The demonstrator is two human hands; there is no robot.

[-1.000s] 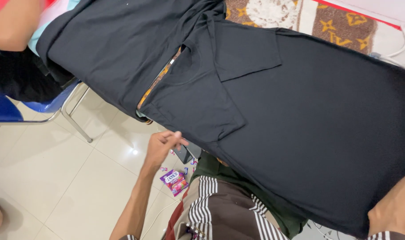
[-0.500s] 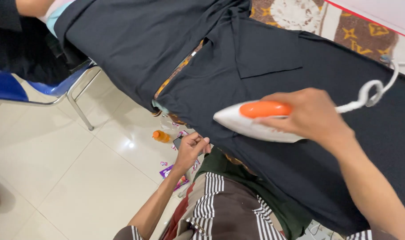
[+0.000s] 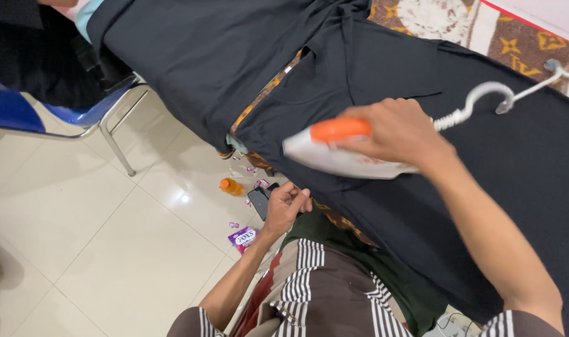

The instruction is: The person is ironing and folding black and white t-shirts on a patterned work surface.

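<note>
My right hand wraps the orange handle of the white iron, which sits flat on the black shirt near its hem. My left hand pinches that edge; I judge it best to keep it taut and glide slowly.

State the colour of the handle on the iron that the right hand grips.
Orange: the iron has an orange handle on a white body, seen in the head view.

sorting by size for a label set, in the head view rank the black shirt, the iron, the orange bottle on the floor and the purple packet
1. black shirt
2. iron
3. and 4. purple packet and orange bottle: they look alike in size, so unranked.
</note>
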